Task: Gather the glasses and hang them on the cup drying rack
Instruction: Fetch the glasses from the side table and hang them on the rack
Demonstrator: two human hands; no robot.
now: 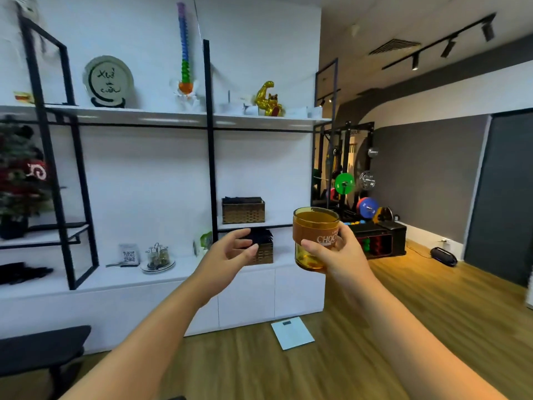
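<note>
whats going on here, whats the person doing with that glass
A person stands facing a white shelf unit, holding an amber glass upright in the right hand, fingers wrapped round its side. The left hand is open and holds nothing, raised beside it. A small rack with glasses sits on the counter further off. The amber glass is not hung yet.

Shelving and gym gear behind the hands

A woven basket was seen on a white shelf just above the left hand, a floor scale lay on the wooden floor below both forearms, and weight plates were racked beyond the right hand.
</note>
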